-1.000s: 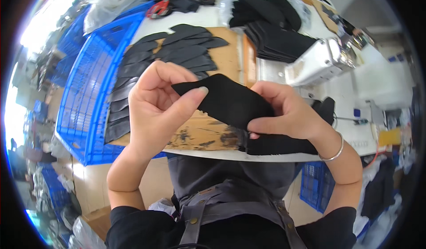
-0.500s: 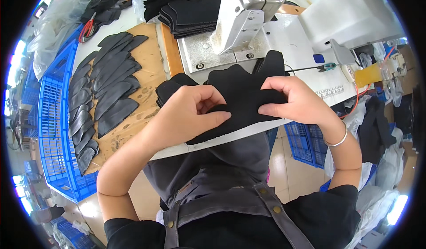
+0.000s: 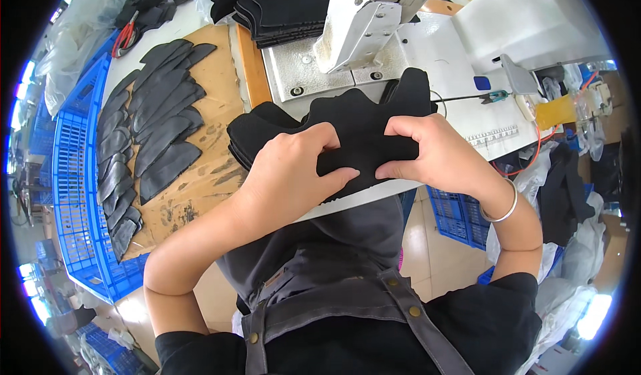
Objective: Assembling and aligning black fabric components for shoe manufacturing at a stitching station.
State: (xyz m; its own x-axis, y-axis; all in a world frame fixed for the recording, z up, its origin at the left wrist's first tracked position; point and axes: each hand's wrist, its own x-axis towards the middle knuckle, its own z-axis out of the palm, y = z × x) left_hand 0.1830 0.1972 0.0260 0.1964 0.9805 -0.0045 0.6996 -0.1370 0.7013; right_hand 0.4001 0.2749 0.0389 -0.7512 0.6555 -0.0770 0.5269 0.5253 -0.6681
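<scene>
Several black fabric pieces with wavy edges lie layered at the front of the white sewing table, below the machine. My left hand rests on their left part, its thumb and curled fingers apart on the cloth. On the right part lies my right hand, with thumb and forefinger spread in a C shape. The thumb tips point at each other across a narrow strip of fabric. Part of my other fingers is hidden, and neither hand visibly pinches a layer.
A white sewing machine stands beyond the fabric, with a stack of black pieces behind it. Black leather-like pieces cover cardboard at left, beside a blue basket. Red-handled scissors lie farther back; a ruler is at right.
The near edge of the fabric has moved away from me, baring more table edge. My thumbs have come closer together, and the gaps between thumbs and forefingers have widened.
</scene>
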